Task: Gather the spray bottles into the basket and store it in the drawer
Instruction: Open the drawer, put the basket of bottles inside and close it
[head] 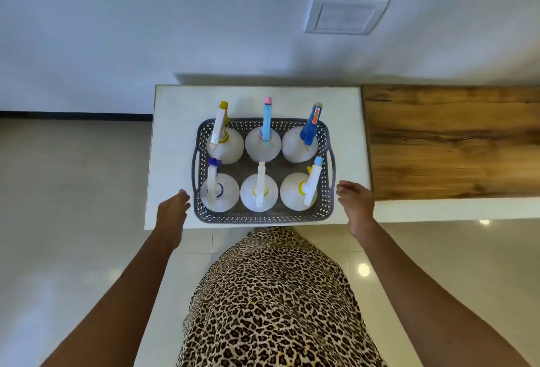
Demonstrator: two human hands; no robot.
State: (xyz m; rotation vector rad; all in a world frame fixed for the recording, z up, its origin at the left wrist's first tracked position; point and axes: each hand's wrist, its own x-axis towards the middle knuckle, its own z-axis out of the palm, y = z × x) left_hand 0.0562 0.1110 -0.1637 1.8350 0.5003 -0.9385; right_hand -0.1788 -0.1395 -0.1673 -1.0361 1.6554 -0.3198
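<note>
Grey perforated basket (264, 216) holds six spray bottles (258, 197); left hand (172, 210) at 9 o'clock, right hand (355, 206) at 3 o'clock, both loosely spread, empty.

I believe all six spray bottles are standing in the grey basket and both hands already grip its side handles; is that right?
Not quite: the head view shows the left hand and right hand open beside the basket, not gripping its handles. All six spray bottles do stand inside it.
</note>
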